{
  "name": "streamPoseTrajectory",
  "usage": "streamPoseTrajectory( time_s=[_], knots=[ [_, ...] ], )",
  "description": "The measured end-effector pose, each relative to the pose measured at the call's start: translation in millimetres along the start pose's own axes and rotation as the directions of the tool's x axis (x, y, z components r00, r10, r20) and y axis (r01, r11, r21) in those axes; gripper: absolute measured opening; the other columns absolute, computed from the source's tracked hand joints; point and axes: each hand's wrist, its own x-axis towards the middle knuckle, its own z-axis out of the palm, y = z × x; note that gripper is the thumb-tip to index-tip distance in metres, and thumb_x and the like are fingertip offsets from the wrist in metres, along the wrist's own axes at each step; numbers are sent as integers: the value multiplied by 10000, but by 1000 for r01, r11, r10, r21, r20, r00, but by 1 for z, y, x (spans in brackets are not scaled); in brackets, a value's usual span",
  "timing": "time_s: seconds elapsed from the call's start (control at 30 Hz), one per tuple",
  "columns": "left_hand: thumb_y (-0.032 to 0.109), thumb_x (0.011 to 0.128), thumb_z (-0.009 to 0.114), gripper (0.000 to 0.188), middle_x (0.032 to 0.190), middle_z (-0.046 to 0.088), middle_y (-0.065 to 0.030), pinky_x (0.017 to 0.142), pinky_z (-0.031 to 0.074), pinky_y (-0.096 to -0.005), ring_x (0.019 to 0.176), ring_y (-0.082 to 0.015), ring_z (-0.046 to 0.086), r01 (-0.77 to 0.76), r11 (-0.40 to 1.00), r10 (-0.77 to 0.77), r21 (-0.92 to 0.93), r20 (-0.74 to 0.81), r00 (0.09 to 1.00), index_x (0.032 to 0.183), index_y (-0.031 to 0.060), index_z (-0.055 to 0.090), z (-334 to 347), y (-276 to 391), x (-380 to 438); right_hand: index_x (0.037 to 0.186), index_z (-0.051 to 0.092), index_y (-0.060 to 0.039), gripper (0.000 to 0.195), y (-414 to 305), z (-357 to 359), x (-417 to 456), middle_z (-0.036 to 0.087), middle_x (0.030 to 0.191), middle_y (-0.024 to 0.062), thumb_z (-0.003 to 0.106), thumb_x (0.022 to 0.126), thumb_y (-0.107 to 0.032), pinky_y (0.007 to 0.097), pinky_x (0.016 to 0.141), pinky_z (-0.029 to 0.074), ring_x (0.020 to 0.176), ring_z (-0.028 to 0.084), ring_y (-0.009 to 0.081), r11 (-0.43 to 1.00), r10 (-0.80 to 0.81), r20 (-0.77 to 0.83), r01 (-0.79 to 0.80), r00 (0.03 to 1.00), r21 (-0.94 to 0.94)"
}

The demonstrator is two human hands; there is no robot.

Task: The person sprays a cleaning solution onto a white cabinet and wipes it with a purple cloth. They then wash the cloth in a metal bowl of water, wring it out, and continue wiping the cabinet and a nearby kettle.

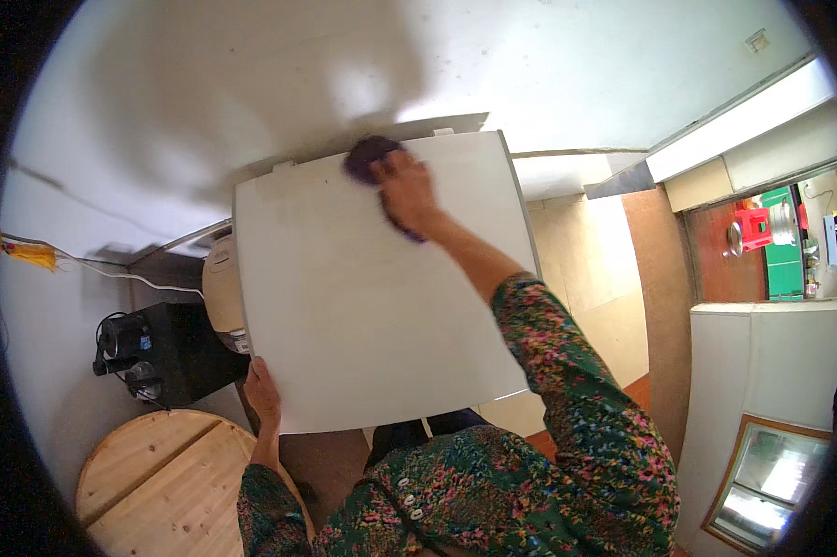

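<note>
Before me is the broad white flat top of what looks like a refrigerator [391, 299], its back edge close to the wall. My right hand [410, 191] is near that back edge, pressing a dark purple cloth [373, 159] onto the surface. Part of the cloth also shows under the palm, and the hand is slightly blurred. My left hand [262, 393] rests against the left side of the white top, near its front corner. Its fingers point away from me, and some of them are hidden from view.
To the left are a round wooden tabletop [175, 480], a black box-shaped object [192, 355] with a black device [123, 338] on it, and a beige rounded appliance [222, 285]. A white cable [133, 276] runs along the wall. A framed mirror or window [770, 480] stands at right.
</note>
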Motion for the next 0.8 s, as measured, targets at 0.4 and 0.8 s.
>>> streamPoseTrajectory(
  time_s=[0.4, 0.8],
  knots=[
    [548, 987, 437, 600, 917, 697, -227, 738, 499, -438, 868, -389, 667, 95, 994, -90, 48, -95, 991, 1145, 13, 658, 0, 15, -6, 1203, 594, -23, 384, 128, -54, -29, 539, 1174, 143, 585, 823, -81, 450, 883, 475, 1123, 529, 317, 863, 279, -96, -293, 956, -412],
    [525, 1002, 389, 608, 850, 680, -265, 725, 515, -498, 822, -439, 666, 72, 988, -54, 140, -130, 990, 1160, -4, 644, -4, 21, -4, 977, 650, 13, 248, -142, 45, 72, 494, 1175, 142, 639, 760, -108, 453, 878, 436, 1082, 490, 347, 987, -161, 15, 161, 987, 26]
  ],
)
